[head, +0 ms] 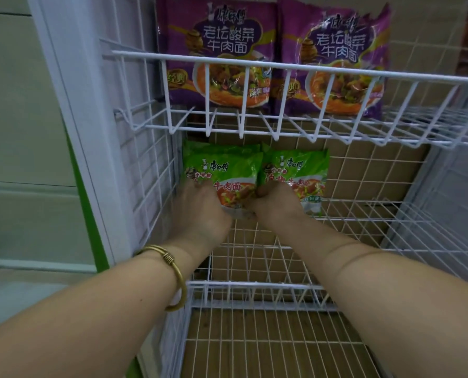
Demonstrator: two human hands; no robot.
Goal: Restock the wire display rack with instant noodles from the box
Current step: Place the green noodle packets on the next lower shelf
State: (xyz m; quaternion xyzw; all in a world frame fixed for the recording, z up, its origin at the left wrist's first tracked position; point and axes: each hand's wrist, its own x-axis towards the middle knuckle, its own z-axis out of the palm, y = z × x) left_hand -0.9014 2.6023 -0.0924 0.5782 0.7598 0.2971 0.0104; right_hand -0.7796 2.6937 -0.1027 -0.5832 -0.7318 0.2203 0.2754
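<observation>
Left green noodle pack [228, 170] and right green noodle pack [299, 169] stand upright, edges touching, back-left on the middle shelf [363, 222] of the wire rack [282, 67]. Left grip [200, 207] holds the left pack's lower part; right grip [278, 203] holds the right pack's. Two purple noodle packs [219, 36] stand on the shelf above. Gold bangle [177, 271] on left wrist.

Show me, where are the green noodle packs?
The green noodle packs stand at the back left of the middle wire shelf, below the purple packs, held by the left hand and right hand.
</observation>
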